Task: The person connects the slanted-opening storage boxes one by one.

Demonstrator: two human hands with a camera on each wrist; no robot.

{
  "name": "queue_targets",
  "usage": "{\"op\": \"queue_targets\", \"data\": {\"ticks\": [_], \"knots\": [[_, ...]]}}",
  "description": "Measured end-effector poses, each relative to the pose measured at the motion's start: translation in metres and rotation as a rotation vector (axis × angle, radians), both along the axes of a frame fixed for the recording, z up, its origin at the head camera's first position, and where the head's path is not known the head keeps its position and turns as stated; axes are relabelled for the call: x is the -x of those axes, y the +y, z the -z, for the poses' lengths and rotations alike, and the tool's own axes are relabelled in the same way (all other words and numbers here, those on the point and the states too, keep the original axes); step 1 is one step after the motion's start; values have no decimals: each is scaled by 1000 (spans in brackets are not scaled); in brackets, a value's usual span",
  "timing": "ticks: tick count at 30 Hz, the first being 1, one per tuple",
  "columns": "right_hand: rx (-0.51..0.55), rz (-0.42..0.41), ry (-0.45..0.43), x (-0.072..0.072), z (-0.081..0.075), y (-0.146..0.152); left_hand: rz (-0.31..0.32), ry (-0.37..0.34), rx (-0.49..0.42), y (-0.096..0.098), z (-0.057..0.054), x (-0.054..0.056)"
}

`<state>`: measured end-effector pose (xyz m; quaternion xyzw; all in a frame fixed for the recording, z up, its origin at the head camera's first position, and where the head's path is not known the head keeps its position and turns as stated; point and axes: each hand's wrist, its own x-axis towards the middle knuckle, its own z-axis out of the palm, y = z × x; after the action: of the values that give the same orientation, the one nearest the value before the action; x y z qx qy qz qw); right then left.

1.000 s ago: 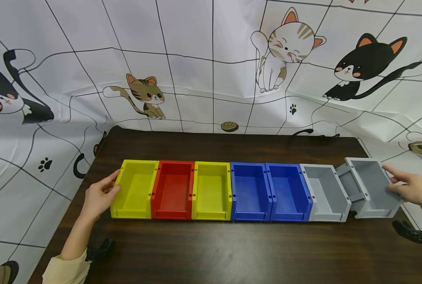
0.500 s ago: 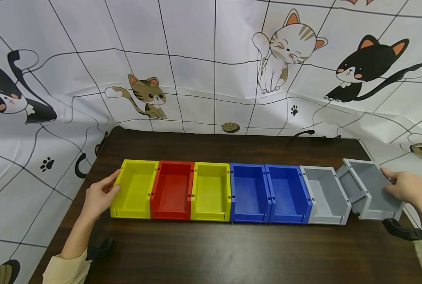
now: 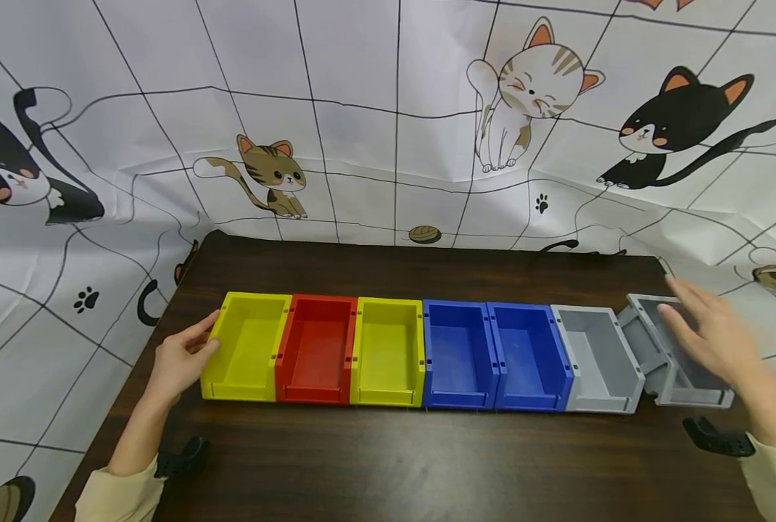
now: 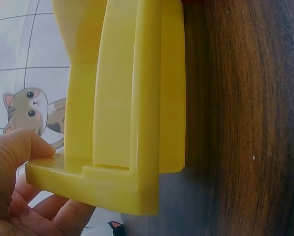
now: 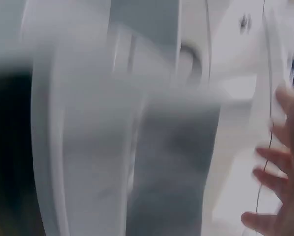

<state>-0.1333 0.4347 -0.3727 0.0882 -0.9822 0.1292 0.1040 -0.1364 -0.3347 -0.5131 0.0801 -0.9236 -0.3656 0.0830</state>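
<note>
Seven-odd open-front plastic bins are lined up edge to edge, several colours in one row. At the left end, my left hand [image 3: 179, 362] pinches the outer side wall of a yellow bin [image 3: 247, 351]; the left wrist view has the thumb on the rim and the other fingers outside it. My right hand [image 3: 717, 337] is spread with straight fingers above the grey bin [image 3: 698, 396] at the right end, partly hiding it. That bin sits skewed beside another grey bin [image 3: 600, 362], its side wall showing between them. The right wrist view is blurred, with fingers [image 5: 272, 179] apart from the grey plastic.
Between the ends stand a red bin [image 3: 316, 351], a second yellow bin [image 3: 388, 351] and two blue bins [image 3: 461, 355]. All rest on a dark wooden table [image 3: 388, 464]. A white cat-print sheet [image 3: 362, 130] hangs behind and beside it.
My right hand has let go of the right-end grey bin's outer wall and moved left over it, fingers opening. That bin has shifted slightly left. My left hand stays at the yellow bin.
</note>
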Motion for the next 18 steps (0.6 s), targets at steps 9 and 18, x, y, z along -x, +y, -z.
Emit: {"op": "queue_targets", "data": {"ticks": [9,18], "knots": [[-16,-158,-114,1,44,-35,-11,-2,16,-2,8,-3],[-129,-160,-51,0,61,-38,-10,-26,26,-4,9,-3]]}}
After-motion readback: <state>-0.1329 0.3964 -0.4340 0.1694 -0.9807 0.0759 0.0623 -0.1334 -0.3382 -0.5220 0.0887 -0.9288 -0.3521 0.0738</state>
